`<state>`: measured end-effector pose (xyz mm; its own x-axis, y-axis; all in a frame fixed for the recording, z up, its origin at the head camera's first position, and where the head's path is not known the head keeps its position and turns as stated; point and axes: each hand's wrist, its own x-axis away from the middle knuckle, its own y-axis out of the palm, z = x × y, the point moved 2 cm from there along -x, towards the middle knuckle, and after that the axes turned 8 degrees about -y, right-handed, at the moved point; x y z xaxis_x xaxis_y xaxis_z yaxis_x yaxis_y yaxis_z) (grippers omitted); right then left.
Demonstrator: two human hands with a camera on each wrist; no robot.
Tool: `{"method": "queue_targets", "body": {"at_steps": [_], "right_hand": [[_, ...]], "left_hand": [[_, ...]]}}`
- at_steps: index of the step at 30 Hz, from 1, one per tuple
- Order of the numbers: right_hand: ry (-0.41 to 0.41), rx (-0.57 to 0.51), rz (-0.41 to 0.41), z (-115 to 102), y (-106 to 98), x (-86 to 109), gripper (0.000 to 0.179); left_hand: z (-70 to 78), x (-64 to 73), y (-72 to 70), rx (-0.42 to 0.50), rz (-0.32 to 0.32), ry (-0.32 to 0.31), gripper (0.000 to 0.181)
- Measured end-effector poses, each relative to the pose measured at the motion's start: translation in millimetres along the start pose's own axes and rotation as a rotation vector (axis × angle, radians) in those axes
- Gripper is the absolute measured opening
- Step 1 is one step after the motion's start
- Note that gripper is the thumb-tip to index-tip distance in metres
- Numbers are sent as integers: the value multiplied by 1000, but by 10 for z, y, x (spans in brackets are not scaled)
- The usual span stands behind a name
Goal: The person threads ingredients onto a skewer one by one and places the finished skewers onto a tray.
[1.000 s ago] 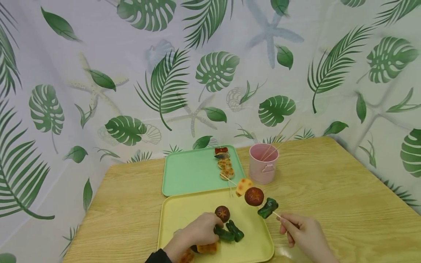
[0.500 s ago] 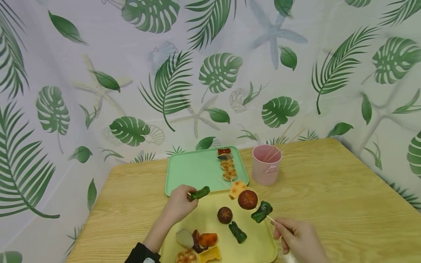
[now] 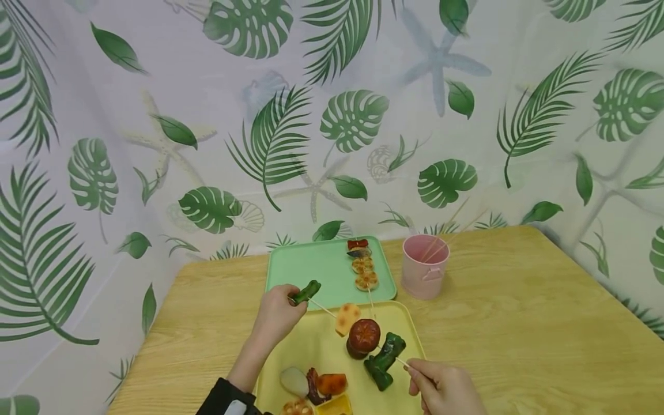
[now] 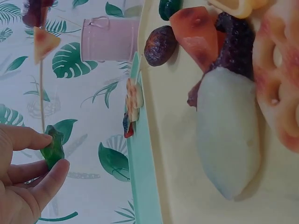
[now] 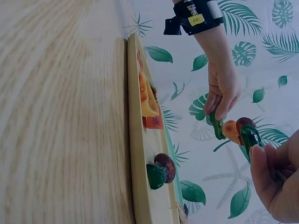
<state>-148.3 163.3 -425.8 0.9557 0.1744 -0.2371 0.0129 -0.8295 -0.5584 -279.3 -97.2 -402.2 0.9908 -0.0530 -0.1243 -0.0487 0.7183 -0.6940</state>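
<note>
My left hand (image 3: 277,311) pinches a small toy green pepper (image 3: 311,289) between thumb and fingers, above the seam of the two trays. A wooden skewer (image 3: 323,308) reaches this pepper; whether its tip has gone through I cannot tell. Along the skewer sit a yellow-orange wedge (image 3: 346,319) with brown spots, a brown mushroom cap (image 3: 365,333) and another green pepper (image 3: 392,347). At the skewer's lower end, my right hand (image 3: 446,387) grips the stick by thumb and fingers. In the right wrist view, both hands face each other across the loaded skewer.
On the yellow tray (image 3: 412,328) lie a loose green pepper (image 3: 380,378), a mushroom partly hidden, a pale oval piece (image 3: 294,381), an orange piece (image 3: 332,383) and others. Behind, a mint tray (image 3: 306,268) bears a finished-looking skewer (image 3: 366,280). A pink bucket (image 3: 424,276) holds sticks.
My left hand has lifted the green pepper off the yellow tray and brought it up to the skewer's tip. My right hand has moved left with the skewer, over the tray.
</note>
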Motion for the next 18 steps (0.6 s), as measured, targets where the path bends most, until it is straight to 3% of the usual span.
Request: {"method": "queue_targets", "body": {"at_steps": [7,11,14,18], "right_hand": [[53,13,7,2,-15,2,14],[29,26,41,1,-6,-3,13],[-55,87,103,-10,11,-6,10],[-255,243,219,-22,25,-26,12]], "left_hand": [[18,-3,-3,21,8,-21,23],[44,8,21,32,8,-6,23],[54,14,40,26,21,17,21],[66,24,47,-9,62,77,18]]}}
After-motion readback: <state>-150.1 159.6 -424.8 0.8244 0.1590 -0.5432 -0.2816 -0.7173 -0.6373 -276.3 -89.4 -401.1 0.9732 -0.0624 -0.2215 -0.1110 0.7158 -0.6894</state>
